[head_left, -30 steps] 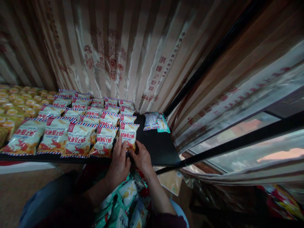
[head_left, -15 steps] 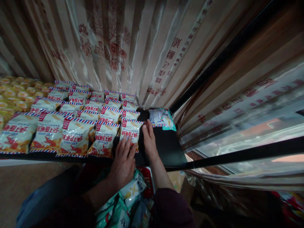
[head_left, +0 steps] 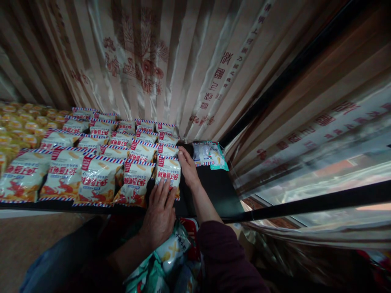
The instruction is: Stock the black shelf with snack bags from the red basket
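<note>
My left hand (head_left: 160, 211) rests with its fingers stretched out on the lower front of a snack bag (head_left: 168, 169) at the right end of the front row. My right hand (head_left: 189, 169) reaches along that bag's right side, its fingers straight and touching near the edge of the bags; its fingertips come up to the bag behind (head_left: 168, 150). Neither hand is wrapped round anything. The bags are white with red print and striped red-and-blue edges, and they lean in several rows on a black shelf (head_left: 214, 189).
Yellow round-patterned packs (head_left: 18, 126) fill the shelf's left. A teal-and-white bag (head_left: 217, 156) lies at the right back. Curtains (head_left: 189, 61) hang behind, and a dark post (head_left: 262, 101) slants on the right. Below the shelf sit several green bags (head_left: 152, 272) by a red box (head_left: 193, 234).
My right hand has moved slightly left and up, in against the bags. My left hand stays on the front bag. The view has shifted a little.
</note>
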The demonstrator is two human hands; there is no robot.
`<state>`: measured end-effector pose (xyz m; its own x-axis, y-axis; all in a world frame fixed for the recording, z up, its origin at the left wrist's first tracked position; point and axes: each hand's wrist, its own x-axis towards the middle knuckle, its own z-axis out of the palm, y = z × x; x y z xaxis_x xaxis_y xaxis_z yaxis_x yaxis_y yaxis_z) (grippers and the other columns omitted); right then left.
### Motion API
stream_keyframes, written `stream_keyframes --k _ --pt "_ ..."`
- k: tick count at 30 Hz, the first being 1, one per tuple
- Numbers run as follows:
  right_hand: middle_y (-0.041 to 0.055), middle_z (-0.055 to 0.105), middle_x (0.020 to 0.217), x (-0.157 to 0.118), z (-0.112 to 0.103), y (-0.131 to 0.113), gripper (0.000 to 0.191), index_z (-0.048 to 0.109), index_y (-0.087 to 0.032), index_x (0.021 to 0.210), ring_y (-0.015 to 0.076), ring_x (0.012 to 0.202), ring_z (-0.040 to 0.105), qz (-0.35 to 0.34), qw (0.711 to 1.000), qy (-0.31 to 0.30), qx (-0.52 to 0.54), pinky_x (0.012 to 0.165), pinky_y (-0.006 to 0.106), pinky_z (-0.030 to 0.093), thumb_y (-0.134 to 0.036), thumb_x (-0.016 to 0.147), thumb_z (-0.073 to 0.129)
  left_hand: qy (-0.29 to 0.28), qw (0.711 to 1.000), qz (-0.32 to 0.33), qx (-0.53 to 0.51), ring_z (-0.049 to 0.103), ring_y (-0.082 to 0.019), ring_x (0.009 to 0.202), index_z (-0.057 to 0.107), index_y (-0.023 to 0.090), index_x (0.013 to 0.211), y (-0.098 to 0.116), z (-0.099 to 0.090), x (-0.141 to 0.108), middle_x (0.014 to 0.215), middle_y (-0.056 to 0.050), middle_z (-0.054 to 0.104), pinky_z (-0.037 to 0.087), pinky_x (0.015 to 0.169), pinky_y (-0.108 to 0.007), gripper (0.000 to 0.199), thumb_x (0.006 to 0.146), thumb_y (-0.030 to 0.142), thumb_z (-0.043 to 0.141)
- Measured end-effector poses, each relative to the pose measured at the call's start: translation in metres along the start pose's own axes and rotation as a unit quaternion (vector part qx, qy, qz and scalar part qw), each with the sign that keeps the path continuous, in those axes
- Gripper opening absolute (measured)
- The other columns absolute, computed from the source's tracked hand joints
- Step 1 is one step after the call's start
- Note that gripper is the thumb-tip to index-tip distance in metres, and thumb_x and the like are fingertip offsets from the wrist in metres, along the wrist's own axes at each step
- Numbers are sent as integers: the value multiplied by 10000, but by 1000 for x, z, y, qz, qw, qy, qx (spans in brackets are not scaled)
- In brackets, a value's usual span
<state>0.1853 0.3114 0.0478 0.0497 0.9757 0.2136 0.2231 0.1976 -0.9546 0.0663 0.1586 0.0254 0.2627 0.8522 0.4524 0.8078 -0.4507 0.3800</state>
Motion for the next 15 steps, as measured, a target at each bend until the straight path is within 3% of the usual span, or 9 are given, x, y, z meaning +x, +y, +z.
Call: stream_keyframes --k 8,15 --pt "8 512 1366 -5 2 -4 510 567 -255 1227 170 1282 435 10 1000 -3 2 1102 352 304 -558 824 490 15 1000 -3 2 132 -302 1415 425 119 1334 1 0 0 1500 -158 275 257 1099 -524 538 796 120 448" --pt "34 507 1372 28 -1 1 623 563 -227 1249 206 1261 466 32 997 -7 68 1080 393 326 -654 825 402 9 1000 -2 1 116 -320 1414 406 114 1356 1 -1 0 1506 -173 251 240 1100 -541 561 797 107 449"
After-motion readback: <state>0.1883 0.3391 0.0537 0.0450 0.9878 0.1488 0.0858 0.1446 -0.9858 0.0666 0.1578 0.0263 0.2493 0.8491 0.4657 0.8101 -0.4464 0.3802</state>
